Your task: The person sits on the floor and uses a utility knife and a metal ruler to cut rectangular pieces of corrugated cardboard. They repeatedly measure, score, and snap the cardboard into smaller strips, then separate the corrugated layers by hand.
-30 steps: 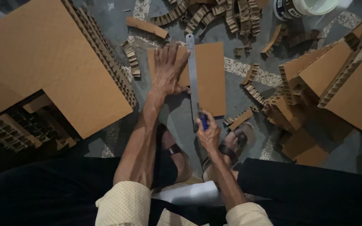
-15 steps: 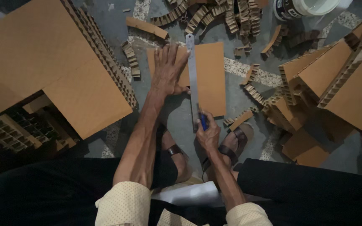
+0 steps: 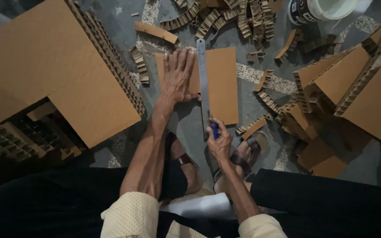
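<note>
Cardboard sheet (image 3: 221, 83), flat and brown, lies on the speckled floor (image 3: 261, 75) between a big stack of honeycomb board (image 3: 54, 75) at the left and smaller board blocks (image 3: 367, 92) at the right. On the sheet lies a long steel ruler (image 3: 203, 83), and the left hand (image 3: 177, 77) presses it down with fingers spread flat. The right hand (image 3: 219, 143) is closed around a blue cutter (image 3: 214, 130) at the near end of the ruler. Small cardboard strips (image 3: 225, 15) lie beyond the sheet.
</note>
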